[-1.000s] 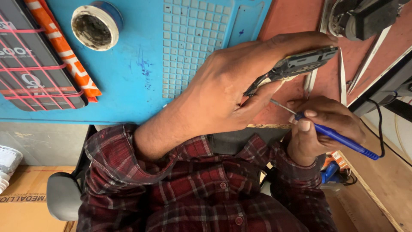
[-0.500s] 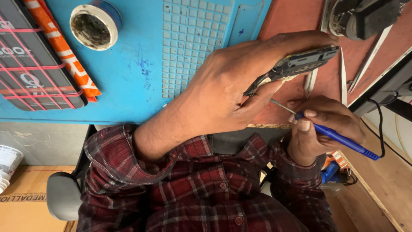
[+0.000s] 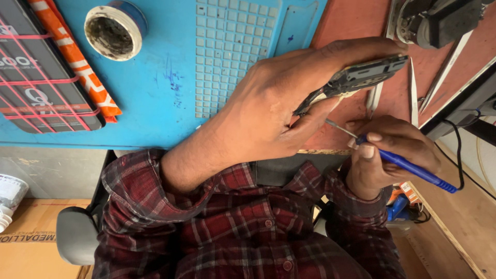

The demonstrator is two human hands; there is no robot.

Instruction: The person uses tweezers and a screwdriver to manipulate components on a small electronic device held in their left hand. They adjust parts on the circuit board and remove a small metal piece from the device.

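We see a reddish bench (image 3: 356, 23) carrying a blue mat (image 3: 155, 93) beyond our left hand (image 3: 289, 108). On the mat sit a round tape roll (image 3: 114, 30), an orange packet (image 3: 77, 57) and a dark banded box (image 3: 36, 77); metal tweezers (image 3: 413, 85) lie just beyond our right hand (image 3: 387, 155).

— What sort of place is this?

— A small electronics repair workshop. The surface (image 3: 356, 26) carries a blue gridded repair mat (image 3: 170, 88), tweezers (image 3: 413, 85) and a round pot of flux or paste (image 3: 111, 33).

— Anything else?

— A soldering iron with a blue handle (image 3: 413, 168) meets a bare circuit part (image 3: 361, 77), cables trail at the side, and cardboard boxes (image 3: 26, 243) sit on the floor below.
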